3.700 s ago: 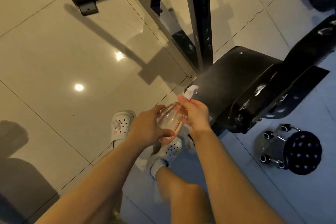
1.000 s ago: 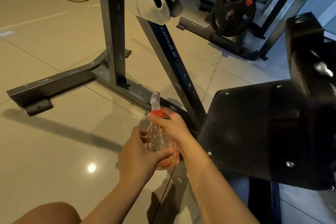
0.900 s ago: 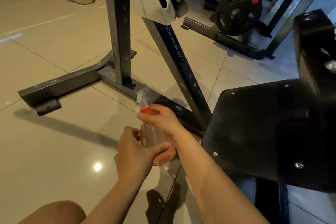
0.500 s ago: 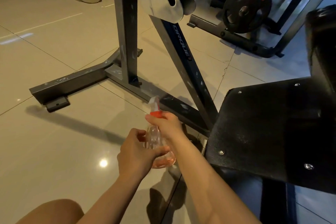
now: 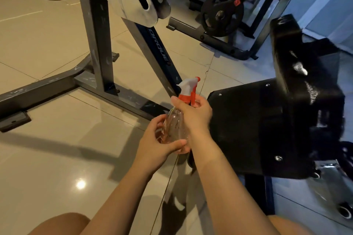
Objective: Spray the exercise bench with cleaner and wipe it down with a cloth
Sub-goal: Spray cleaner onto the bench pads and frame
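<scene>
In the head view, the spray bottle (image 5: 174,127) had turned since half a second before: its white and red nozzle (image 5: 188,87), which then stood pointing up and away toward the machine frame (image 5: 95,44), now leaned to the right toward the black exercise bench (image 5: 246,129). Both hands were clamped on the bottle, held in the air just off the bench's left edge. The left hand (image 5: 156,147) cupped the clear body from below with its thumb across the front, and the right hand (image 5: 193,114) wrapped the neck, fingers (image 5: 198,102) curled at the red trigger. Whether the trigger was being squeezed could not be told, and no mist showed. The view itself had also swung right, taking in more of the bench pad and the weight plate (image 5: 222,12) behind. This read as aiming for another spray on the seat; no cloth was in view, so wiping seemed not yet begun.
</scene>
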Available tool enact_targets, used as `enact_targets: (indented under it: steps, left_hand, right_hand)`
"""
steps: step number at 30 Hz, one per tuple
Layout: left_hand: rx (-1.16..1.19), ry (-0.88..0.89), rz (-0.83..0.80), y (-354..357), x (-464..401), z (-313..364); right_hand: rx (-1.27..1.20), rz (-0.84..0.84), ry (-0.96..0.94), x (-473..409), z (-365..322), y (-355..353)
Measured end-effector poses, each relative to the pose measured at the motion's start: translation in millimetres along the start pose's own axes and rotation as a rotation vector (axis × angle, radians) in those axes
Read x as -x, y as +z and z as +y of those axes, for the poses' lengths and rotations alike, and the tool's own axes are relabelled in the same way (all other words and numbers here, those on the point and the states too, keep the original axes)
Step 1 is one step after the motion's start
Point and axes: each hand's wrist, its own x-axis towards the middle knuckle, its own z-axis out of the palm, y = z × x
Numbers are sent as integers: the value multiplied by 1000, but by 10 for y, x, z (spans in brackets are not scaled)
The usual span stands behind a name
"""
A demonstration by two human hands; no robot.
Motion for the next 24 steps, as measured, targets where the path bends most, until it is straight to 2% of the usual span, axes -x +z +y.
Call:
enact_targets:
  steps: [6, 8, 14, 24]
  left_hand:
    - [-33, 16, -93, 65, -45, 2]
    - [4, 21, -109, 81, -38, 19]
    - [181, 56, -159, 24, -90, 114]
    - [190, 73, -151, 100, -78, 118]
  right_hand:
    - [-15, 71, 81, 36, 45, -208]
    - [80, 56, 27, 49, 1, -235]
    - [330, 76, -296, 185, -234, -191]
    - [401, 87, -317, 154, -237, -260]
